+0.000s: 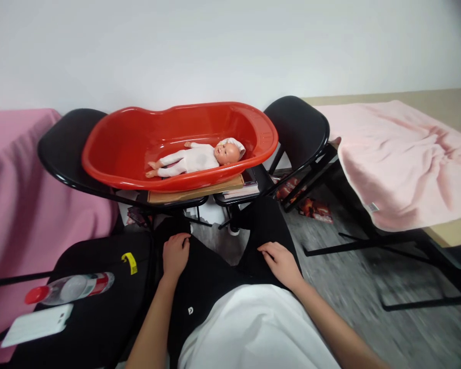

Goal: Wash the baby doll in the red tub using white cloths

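My left hand (176, 254) rests on my left thigh, its fingers lying loosely over the black trousers (207, 271). On the other thigh lies my right hand (280, 262), palm down with the fingers extended. Neither hand holds anything. In front of my knees stands a red baby bathtub (119, 148), apart from both hands. A baby doll (202, 158) in a white outfit and cap lies on its back inside the tub, head to the right and bare feet to the left.
The tub sits on black folding chairs (301, 128), with a cardboard piece (195, 190) and books (241, 191) beneath it. At left, a chair seat holds a bottle (77, 288), a white phone (36, 325) and a yellow tag (130, 263). A pink blanket (407, 169) covers a table at right.
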### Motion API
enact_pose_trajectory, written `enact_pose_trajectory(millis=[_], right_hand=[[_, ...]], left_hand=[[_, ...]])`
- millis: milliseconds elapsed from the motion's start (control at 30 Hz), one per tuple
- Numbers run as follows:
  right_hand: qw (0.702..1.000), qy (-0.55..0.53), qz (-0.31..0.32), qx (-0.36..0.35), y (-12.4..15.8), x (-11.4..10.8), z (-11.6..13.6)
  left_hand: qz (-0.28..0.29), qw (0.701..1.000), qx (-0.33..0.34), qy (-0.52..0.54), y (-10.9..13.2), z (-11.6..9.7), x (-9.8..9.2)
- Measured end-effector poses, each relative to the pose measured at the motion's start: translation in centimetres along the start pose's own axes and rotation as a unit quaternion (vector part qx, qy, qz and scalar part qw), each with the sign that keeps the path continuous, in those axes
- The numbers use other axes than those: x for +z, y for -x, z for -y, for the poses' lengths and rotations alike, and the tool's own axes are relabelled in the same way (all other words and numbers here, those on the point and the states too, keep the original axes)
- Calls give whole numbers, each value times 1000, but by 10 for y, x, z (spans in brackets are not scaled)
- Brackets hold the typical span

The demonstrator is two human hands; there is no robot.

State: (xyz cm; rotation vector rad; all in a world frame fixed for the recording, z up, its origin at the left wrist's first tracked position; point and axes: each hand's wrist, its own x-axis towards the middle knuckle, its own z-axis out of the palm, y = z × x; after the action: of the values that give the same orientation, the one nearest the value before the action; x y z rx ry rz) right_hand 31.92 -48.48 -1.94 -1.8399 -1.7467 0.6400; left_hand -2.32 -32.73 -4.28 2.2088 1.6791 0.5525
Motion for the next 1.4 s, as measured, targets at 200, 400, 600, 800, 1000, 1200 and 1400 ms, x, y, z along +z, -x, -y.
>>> enact_pose_trajectory(millis=[200,400,600,800,1000,1200,1400], right_hand=[[995,88,31,-31,-1,-2,2],[993,101,39,-51,5,0,16],[989,82,80,-93,12,3,32],[986,51,99,-127,11,15,39],[986,49,109,-118,3,15,39],[984,95,83,-129,6,18,32],[980,131,71,-128,13,18,29]], left_hand=[[-14,999,-13,30,1,0,3],[5,1000,-13,11,-2,-7,5],[3,1000,-1,0,-6,-12,9],[27,999,10,-18,-7,-13,6],[2,1000,-2,2,-3,-9,3],[-5,1000,2,3,-3,-10,7],[-2,1000,0,6,-1,-10,6]])
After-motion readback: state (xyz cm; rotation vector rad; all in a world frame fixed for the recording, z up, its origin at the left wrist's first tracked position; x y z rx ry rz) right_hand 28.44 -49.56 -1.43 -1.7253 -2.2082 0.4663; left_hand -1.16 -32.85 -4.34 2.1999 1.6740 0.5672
